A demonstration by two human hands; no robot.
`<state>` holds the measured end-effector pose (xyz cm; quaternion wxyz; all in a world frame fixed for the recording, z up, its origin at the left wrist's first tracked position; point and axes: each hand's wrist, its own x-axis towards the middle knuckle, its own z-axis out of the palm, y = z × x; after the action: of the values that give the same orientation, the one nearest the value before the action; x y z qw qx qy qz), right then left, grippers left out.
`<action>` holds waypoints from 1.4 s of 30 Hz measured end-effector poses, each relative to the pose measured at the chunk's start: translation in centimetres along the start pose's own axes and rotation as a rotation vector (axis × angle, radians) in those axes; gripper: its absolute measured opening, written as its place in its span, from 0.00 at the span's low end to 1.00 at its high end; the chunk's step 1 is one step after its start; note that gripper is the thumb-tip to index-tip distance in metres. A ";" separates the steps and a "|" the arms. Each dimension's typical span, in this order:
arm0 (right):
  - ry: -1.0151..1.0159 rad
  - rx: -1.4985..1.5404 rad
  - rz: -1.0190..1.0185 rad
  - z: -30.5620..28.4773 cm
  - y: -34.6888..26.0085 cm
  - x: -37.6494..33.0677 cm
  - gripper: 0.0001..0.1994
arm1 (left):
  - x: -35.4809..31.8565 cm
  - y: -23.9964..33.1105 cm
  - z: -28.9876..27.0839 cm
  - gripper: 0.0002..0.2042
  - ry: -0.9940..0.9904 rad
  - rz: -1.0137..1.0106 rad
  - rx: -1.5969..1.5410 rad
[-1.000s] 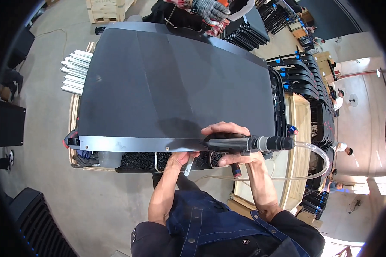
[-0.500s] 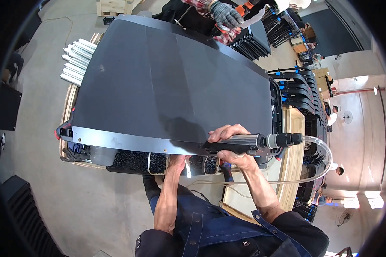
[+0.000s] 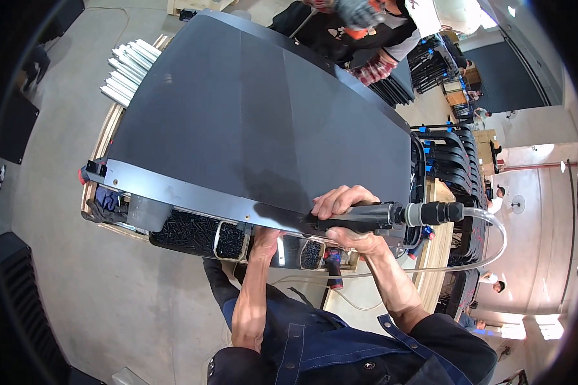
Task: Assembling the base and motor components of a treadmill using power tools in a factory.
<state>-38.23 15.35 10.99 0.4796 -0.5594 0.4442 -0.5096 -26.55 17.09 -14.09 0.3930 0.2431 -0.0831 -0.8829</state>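
A large dark grey panel lies before me, with a silver metal strip along its near edge. My right hand is wrapped round a black-and-silver air tool, held level over the near edge. The tool's front end is at the strip; its tip is hidden by shadow and hand. From the tool's rear a clear hose curves down and back left. My left hand reaches under the strip from below, its fingers hidden beneath the edge.
Below the panel's near edge are bins of black screws and a cordless driver. Silver bars lie at far left. Across the panel, a co-worker's gloved hand is blurred. Stacked black frames stand at right.
The view has shifted and tilted slightly. The co-worker's gloved hand and orange tool have moved up and away from the far edge. My hands keep their places at the near edge.
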 end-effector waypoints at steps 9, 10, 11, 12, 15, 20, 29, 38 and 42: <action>-0.005 0.097 -0.050 0.1 0.4 -0.1 0.17 | 0.2 -1.7 -1.3 0.14 0.022 0.076 0.001; -0.009 0.095 -0.044 -0.1 0.5 -0.3 0.18 | 0.1 -1.6 -1.1 0.14 0.039 0.049 0.010; -0.013 0.096 -0.037 -0.1 0.4 -0.4 0.20 | 0.0 -1.5 -1.0 0.13 0.057 0.021 0.022; -0.011 0.103 -0.038 -0.3 0.0 -0.6 0.20 | 0.1 -1.3 -0.8 0.13 0.062 0.021 0.027; -0.019 -0.031 0.119 0.3 -1.1 -0.6 0.36 | -0.5 0.1 -1.1 0.11 0.044 -0.022 0.090; 0.107 0.002 -0.044 -0.3 -0.7 0.1 0.35 | -2.6 1.3 -0.1 0.06 0.052 0.062 0.363; 0.518 -0.056 0.036 3.2 -1.4 -0.6 0.23 | -7.5 9.5 -5.2 0.09 0.489 0.349 1.601; 0.648 -0.024 0.148 3.3 -4.8 -1.0 0.20 | -5.5 11.8 -6.9 0.11 0.411 0.431 1.894; 0.742 0.459 -0.085 1.7 -7.4 -2.7 0.17 | -3.0 9.1 -4.4 0.14 0.126 -0.270 0.237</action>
<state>-36.68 19.28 17.92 0.3780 -0.2354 0.4383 -0.7808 -16.72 13.32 -13.79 0.2438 0.3515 -0.1285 -0.8947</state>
